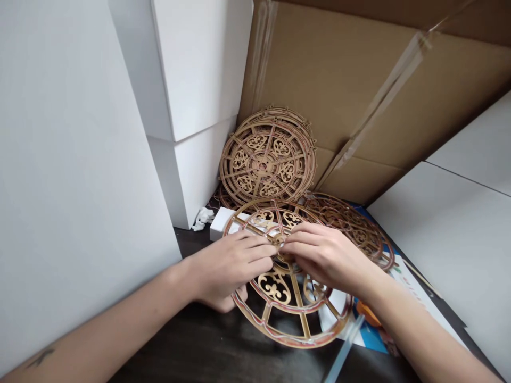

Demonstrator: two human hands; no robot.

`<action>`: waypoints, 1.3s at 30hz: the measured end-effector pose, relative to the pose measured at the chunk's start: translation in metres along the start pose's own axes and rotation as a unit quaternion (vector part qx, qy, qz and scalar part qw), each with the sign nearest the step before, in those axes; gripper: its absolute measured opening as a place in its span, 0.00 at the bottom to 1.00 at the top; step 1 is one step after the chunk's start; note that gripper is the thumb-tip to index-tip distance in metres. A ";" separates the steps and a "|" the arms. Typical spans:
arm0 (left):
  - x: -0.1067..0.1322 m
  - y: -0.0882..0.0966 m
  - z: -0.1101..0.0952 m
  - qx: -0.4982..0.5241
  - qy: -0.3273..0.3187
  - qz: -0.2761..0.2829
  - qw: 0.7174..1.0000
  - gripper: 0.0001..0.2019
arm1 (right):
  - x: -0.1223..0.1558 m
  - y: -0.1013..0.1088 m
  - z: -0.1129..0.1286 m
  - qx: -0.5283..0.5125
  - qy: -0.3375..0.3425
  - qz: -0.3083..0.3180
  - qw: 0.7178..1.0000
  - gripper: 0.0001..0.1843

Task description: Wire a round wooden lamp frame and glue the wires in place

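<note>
A round openwork disc (301,319), gold-brown with scroll cut-outs, spokes and wavy reddish and whitish lines along its rings, is held tilted in front of me. My left hand (235,263) grips it from the left, fingers reaching over to the hub and a fingertip showing below. At the hub, the fingers of my right hand (325,252) are pinched together, close to my left fingertips. Whatever they pinch is too small or hidden to make out. A translucent stick (345,348) and an orange object (368,314) lie under my right forearm.
Behind, a stack of similar discs (267,159) leans against a cardboard sheet (331,80). More discs (351,221) lie at the right on printed paper (419,292). A small white box (219,221) and crumpled tissue (203,218) sit left. White panels (72,159) flank the dark surface.
</note>
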State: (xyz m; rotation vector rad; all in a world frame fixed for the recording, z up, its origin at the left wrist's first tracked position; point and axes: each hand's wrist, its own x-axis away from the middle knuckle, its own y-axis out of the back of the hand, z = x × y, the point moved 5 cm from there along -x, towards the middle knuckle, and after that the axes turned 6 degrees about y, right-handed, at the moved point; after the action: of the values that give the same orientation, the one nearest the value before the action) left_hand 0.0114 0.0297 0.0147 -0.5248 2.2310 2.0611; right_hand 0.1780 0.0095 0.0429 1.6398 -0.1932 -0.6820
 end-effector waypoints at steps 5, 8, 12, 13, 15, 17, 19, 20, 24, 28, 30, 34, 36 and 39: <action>0.000 0.000 0.001 0.008 -0.003 0.003 1.000 0.28 | 0.002 -0.001 -0.009 -0.055 0.018 0.012 0.998 0.15; -0.002 0.001 0.002 0.015 0.002 0.011 1.000 0.26 | 0.001 0.000 -0.013 -0.068 0.042 0.028 0.996 0.15; -0.003 0.001 0.003 0.026 0.010 0.023 0.999 0.26 | -0.002 0.003 -0.016 -0.067 0.096 0.043 0.992 0.15; -0.003 0.001 0.003 0.026 0.009 0.024 0.999 0.26 | -0.003 0.003 -0.016 -0.067 0.108 0.046 0.991 0.15; -0.003 0.002 0.003 0.022 0.007 0.028 0.999 0.25 | -0.005 0.004 -0.018 -0.067 0.127 0.051 0.988 0.17; -0.003 0.002 0.003 0.015 0.007 0.038 0.999 0.26 | -0.006 0.005 -0.018 -0.067 0.141 0.051 0.986 0.17; -0.003 0.002 0.003 0.014 0.011 0.048 0.999 0.26 | -0.007 0.006 -0.018 -0.065 0.150 0.048 0.985 0.17; -0.003 0.002 0.004 0.016 0.014 0.051 0.998 0.26 | -0.006 0.006 -0.018 -0.061 0.154 0.048 0.985 0.17; -0.004 0.002 0.004 0.035 0.019 0.054 0.998 0.27 | -0.006 0.005 -0.012 -0.028 0.160 0.070 0.984 0.19; -0.004 0.002 0.004 0.050 0.013 0.033 0.998 0.27 | -0.007 0.003 -0.010 -0.026 0.148 0.088 0.985 0.19; -0.004 0.001 0.004 0.050 0.007 0.019 0.999 0.28 | -0.005 0.001 -0.014 -0.049 0.122 0.086 0.988 0.18; -0.003 0.000 0.005 0.052 0.008 0.015 0.999 0.29 | 0.003 0.001 -0.024 -0.096 0.082 0.060 0.990 0.15; -0.003 0.000 0.005 0.052 0.010 0.016 0.998 0.30 | 0.006 0.001 -0.025 -0.100 0.084 0.056 0.990 0.16; -0.003 0.001 0.005 0.056 0.012 0.016 0.998 0.30 | 0.008 0.002 -0.024 -0.103 0.100 0.069 0.987 0.16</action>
State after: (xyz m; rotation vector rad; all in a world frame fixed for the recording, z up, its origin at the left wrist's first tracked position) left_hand 0.0134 0.0349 0.0160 -0.5104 2.3668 1.9406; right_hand 0.1975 0.0258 0.0430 1.4706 -0.0871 -0.4145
